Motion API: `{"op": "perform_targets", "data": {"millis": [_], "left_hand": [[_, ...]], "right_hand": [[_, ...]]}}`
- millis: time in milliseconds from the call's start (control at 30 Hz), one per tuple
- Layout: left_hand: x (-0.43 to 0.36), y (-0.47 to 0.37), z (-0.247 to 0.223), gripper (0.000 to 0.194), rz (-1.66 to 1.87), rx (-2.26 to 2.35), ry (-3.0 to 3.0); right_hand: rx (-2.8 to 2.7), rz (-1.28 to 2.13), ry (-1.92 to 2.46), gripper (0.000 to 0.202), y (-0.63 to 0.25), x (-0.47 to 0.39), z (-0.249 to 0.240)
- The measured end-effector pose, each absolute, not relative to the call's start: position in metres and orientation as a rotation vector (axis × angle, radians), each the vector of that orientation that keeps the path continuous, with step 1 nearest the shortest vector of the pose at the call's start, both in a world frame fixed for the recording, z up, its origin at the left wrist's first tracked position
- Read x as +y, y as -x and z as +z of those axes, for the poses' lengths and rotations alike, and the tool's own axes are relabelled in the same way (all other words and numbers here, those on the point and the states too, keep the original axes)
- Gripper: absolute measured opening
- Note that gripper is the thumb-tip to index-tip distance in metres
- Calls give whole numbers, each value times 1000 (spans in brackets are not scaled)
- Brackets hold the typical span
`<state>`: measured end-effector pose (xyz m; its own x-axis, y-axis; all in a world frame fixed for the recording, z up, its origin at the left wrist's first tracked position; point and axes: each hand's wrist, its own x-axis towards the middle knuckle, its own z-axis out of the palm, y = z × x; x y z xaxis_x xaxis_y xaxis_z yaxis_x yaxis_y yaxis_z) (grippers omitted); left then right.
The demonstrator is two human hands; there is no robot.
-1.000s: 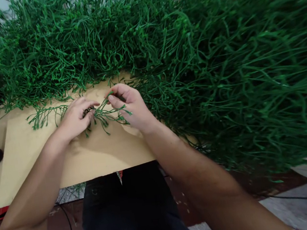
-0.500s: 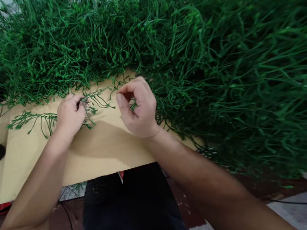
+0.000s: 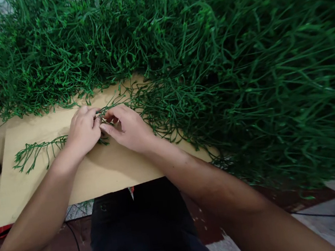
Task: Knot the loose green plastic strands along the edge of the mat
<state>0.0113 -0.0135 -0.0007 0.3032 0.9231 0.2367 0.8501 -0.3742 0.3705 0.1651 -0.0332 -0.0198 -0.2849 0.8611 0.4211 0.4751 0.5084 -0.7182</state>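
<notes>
Item, my end: left hand (image 3: 83, 129) and right hand (image 3: 128, 127) pinched together on one green sprig (image 3: 37, 148), long axis trailing toward nine o'clock across the table (image 3: 106, 173), greenery heap (image 3: 207, 55) at twelve.

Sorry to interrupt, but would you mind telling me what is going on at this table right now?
A person sits at a light wooden table and works on green plastic sprigs with both bare hands. The left hand and the right hand meet at the middle of the table, pinching a thin sprig whose free end trails off to the left on the tabletop. A big heap of the same green sprigs covers the far and right parts of the table, spilling over its edge.
</notes>
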Motion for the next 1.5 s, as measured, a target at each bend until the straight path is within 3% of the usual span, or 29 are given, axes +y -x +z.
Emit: {"op": "perform_targets", "data": {"millis": [167,400,767,967,1333,1500], "left_hand": [[-13,-11,0,23,604,1499,-2330],[-11,-8,2,19,645,1366,-2139],[-11,-6,9,32,805,1419,-1898],[-6,-11,2,28,949,1397,-1794],[27,15,-1,21,1361,1646,-1158],[25,14,-5,27,1185,1535,-1348]], "right_hand": [[-1866,677,1220,6,-165,-30,-19],[-1837,689,1179,5,-164,-28,-20],[-1798,787,1135,13,-166,-30,-18],[-1756,773,1167,29,-166,-33,-16],[-2117,751,940,19,-159,-65,0],[-1832,558,1060,26,-181,-49,0]]}}
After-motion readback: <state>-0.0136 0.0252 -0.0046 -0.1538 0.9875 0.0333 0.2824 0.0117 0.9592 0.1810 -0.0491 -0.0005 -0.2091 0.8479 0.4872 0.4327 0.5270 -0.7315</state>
